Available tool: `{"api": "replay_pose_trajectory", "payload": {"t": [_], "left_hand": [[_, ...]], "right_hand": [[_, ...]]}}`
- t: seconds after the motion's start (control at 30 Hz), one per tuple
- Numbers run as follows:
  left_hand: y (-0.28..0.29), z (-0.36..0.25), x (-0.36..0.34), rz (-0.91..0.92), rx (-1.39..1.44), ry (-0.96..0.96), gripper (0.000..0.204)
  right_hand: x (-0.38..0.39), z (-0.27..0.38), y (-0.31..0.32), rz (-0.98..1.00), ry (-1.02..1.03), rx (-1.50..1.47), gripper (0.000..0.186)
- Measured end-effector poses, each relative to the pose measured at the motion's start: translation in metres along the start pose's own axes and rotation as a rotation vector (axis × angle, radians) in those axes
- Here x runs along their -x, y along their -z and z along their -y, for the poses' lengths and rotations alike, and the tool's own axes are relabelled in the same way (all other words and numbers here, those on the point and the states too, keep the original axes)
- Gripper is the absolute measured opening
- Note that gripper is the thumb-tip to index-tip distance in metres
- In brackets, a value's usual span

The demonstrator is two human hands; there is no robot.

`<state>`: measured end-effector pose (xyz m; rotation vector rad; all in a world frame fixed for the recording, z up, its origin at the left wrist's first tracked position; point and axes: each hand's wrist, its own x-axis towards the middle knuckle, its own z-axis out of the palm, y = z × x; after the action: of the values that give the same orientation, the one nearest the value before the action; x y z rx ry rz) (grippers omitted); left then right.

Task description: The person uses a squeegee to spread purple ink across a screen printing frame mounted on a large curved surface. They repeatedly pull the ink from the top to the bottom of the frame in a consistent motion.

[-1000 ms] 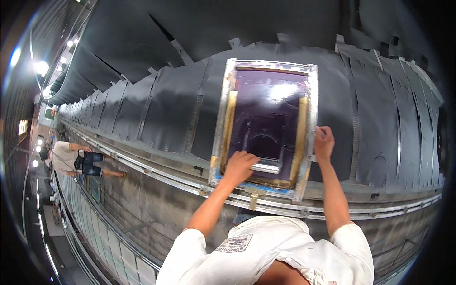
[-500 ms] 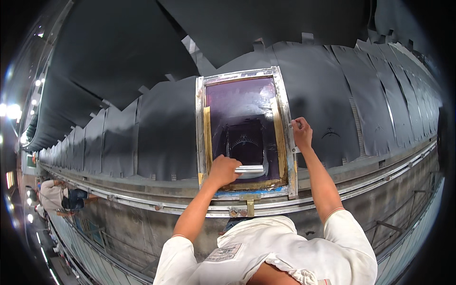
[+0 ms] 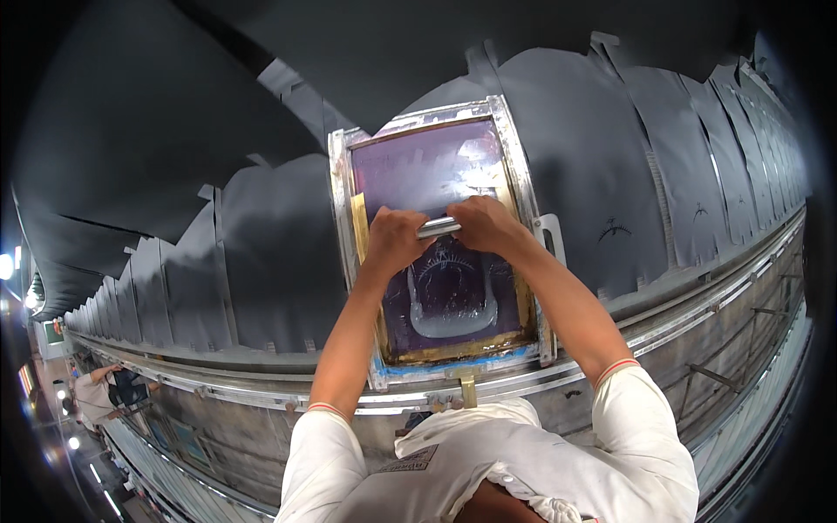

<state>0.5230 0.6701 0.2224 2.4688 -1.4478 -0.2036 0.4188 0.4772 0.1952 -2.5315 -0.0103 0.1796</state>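
Note:
A silver-handled squeegee [image 3: 438, 227] lies crosswise over the middle of a screen-printing frame. My left hand [image 3: 397, 240] is wrapped round its left end, and my right hand [image 3: 484, 225] grips the right end. Beneath them is the purple mesh [image 3: 410, 166], held in the scuffed metal frame [image 3: 510, 148] with brown tape along its inner edges. Below the squeegee shows an arched, spiky motif [image 3: 449, 261] in the mesh. A pale, wet-looking U-shaped band of ink [image 3: 458, 327] curves round it. The squeegee's blade is hidden.
Dark fabric panels [image 3: 588, 166] lie in a row along the long table, some bearing a small arched print [image 3: 615, 229]. A metal rail [image 3: 645, 318] runs along the near edge. A pale handle [image 3: 549, 240] sits at the frame's right side. Another person [image 3: 94, 397] stands far left.
My right hand has left the frame's right edge and joined my left on the squeegee. The squeegee has moved from the near end up to mid-screen, and the pale band is now uncovered.

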Motion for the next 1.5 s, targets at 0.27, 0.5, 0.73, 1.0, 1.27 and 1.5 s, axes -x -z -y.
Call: {"api": "replay_pose_trajectory", "payload": {"t": [0.27,0.5,0.73,1.0,1.27,1.5], "left_hand": [[-0.019,-0.069,0.119,0.095,0.048,-0.021,0.023],[0.005,-0.031,0.033,0.090,-0.081,-0.043,0.024],[-0.003,0.008,-0.015,0.076,-0.014,0.009,0.023],[-0.017,-0.060,0.090,0.094,-0.022,-0.025,0.020],[0.002,-0.054,0.075,-0.021,-0.015,-0.048,0.022],[0.003,-0.013,0.004,0.012,0.103,0.058,0.016]], "right_hand": [[0.122,0.046,-0.048,-0.019,0.134,0.069,0.020],[0.039,0.024,0.010,0.069,0.033,0.160,0.022],[-0.021,-0.015,0.004,0.075,0.023,0.044,0.018],[0.094,0.032,-0.037,0.046,0.138,0.124,0.020],[0.118,-0.012,-0.001,-0.625,-0.301,-0.281,0.036],[0.104,-0.086,-0.043,-0.798,-0.581,-0.409,0.026]]}}
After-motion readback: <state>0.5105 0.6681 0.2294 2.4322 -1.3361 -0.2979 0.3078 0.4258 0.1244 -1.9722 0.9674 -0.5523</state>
